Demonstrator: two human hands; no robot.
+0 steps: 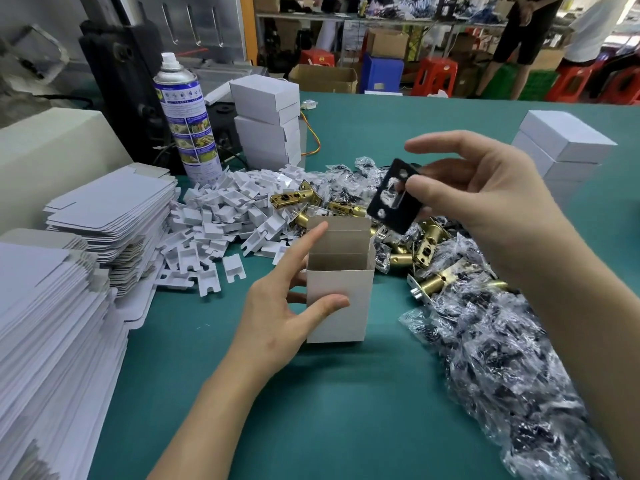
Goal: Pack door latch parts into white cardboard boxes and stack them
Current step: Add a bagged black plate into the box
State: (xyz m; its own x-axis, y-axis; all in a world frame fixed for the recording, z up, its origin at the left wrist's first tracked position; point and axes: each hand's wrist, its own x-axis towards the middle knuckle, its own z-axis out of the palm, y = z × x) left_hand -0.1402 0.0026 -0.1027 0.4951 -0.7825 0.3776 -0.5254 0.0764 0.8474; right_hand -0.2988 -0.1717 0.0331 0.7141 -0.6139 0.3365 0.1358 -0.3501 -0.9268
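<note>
White cardboard box (339,306) stands upright near the middle of the green worktop (346,410), its top flaps open and its brown inner walls showing. The left hand (277,313) grips it, with the thumb on the front face and the fingers along the left side. Just above and right of the opening, the right hand (485,199) pinches a black strike plate (391,199) between thumb and fingers. Behind the box lie brass latch bolts (429,244) and clear bags of dark screws (502,358). A far-left stack of closed boxes (266,119) stands toward the far edge, and a right-edge stack of closed boxes (564,143) opposite.
</note>
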